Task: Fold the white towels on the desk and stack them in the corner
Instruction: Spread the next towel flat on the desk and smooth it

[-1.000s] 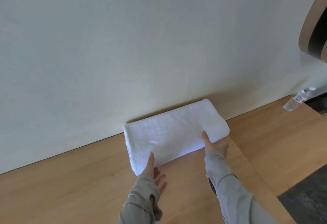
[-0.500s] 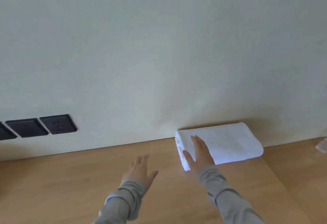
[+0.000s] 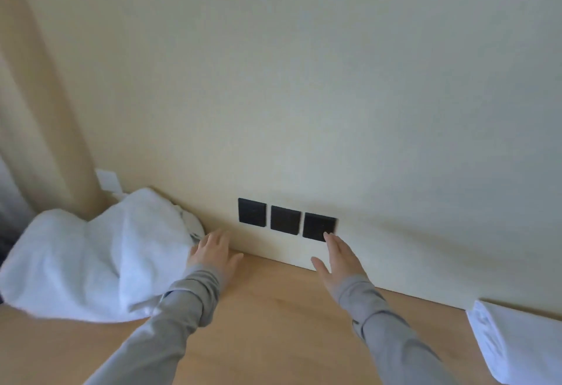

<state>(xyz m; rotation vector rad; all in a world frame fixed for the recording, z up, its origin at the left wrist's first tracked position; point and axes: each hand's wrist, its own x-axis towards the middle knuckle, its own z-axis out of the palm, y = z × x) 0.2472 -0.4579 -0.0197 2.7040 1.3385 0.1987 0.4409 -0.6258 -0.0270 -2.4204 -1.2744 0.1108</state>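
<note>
A heap of unfolded white towels lies on the wooden desk at the left, against the wall. My left hand is stretched out with fingers apart, its fingertips at the heap's right edge, holding nothing. My right hand hovers flat and empty over the desk in front of the wall sockets. A folded white towel rests at the far right of the desk by the wall, partly cut off by the frame edge.
Three black wall sockets sit just above the desk. A beige curtain hangs at the left behind the towel heap. A pale wall runs along the desk's back edge.
Both hands have let go of the folded towel and swung left. The view turned left, so the folded towel now sits at the right edge and the unfolded heap has come into view.
</note>
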